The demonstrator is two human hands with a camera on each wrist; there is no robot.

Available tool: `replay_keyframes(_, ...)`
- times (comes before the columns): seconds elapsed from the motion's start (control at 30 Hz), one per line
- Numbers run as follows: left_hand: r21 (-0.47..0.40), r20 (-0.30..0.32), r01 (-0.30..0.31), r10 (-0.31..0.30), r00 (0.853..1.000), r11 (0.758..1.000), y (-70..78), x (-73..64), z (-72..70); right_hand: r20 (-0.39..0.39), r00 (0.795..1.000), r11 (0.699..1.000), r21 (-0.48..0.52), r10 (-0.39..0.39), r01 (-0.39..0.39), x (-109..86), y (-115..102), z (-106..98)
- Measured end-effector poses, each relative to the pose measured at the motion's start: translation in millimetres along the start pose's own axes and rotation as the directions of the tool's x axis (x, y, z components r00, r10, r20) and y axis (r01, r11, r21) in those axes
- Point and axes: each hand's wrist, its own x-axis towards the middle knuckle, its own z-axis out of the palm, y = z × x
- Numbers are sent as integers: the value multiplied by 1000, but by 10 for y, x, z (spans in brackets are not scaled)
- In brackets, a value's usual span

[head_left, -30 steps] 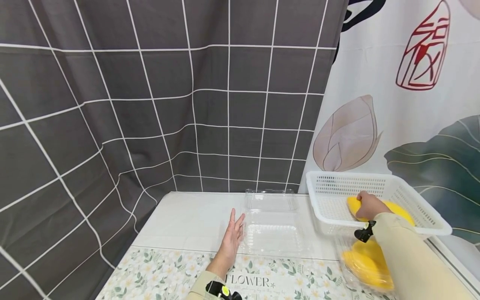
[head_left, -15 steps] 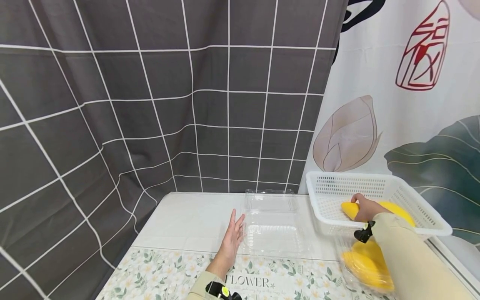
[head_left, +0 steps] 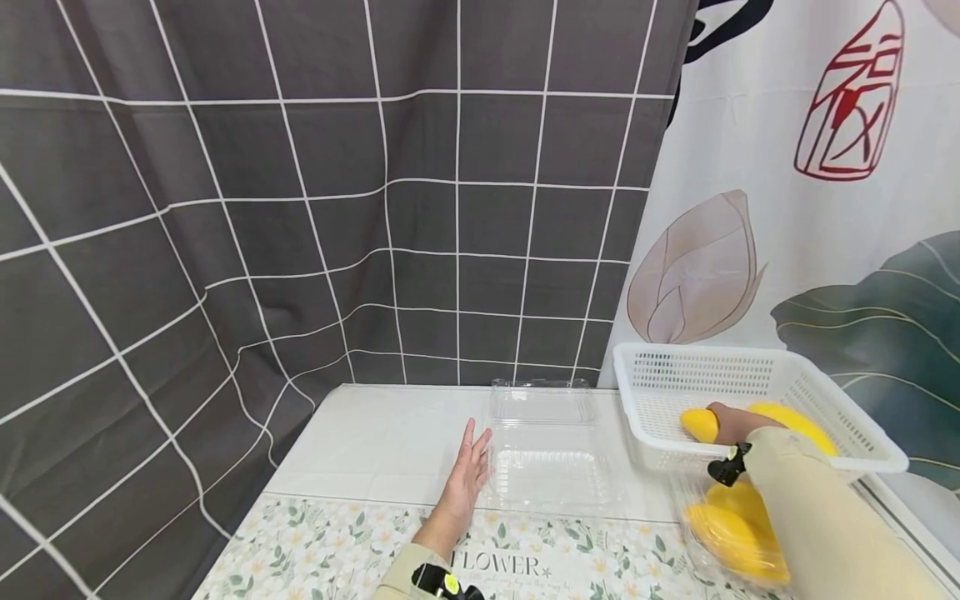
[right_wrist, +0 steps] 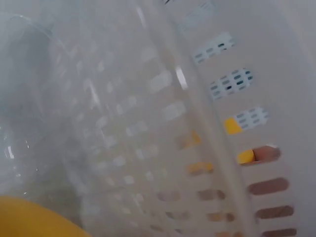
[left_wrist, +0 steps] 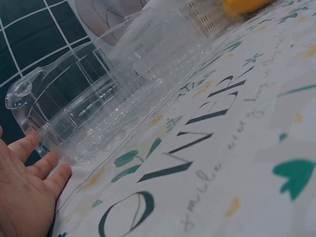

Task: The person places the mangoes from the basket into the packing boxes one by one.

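My right hand (head_left: 738, 422) reaches into a white perforated plastic basket (head_left: 862, 433) and grips a yellow mango (head_left: 699, 425). The mango's rounded end sticks out to the left of the hand, and most of the fingers are hidden. Behind that hand lies another mango (head_left: 798, 423) in the basket. With fingers extended, my left hand (head_left: 461, 485) stands at the left side of a clear plastic clamshell box (head_left: 546, 477). In the left wrist view its fingertips are at the box's wall (left_wrist: 74, 106); contact is hard to tell. The right wrist view mostly shows the basket's slotted side (right_wrist: 217, 148).
In front of the basket, partly under the right sleeve (head_left: 825, 508), a second clear box (head_left: 693, 554) holds yellow mangoes (head_left: 723, 533). A flower-printed mat (head_left: 337, 542) covers the table's front. A dark checked curtain (head_left: 487, 217) hangs behind.
My right hand has shifted the gripped mango slightly left inside the basket and turned, so the mango's end now faces left. My left hand and the clamshell box stay put.
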Motion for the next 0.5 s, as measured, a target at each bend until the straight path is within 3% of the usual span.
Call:
replay_keyframes(0.2, -3, 7, -15, 15, 1000, 1000, 1, -13, -2, -53, 999, 1000, 9, 1, -1, -17, -52, 1)
replay_keyframes(0.5, 4, -4, -9, 9, 1000, 1000, -21, 2, 4, -42, 999, 1000, -12, -20, 19, -27, -188, -141)
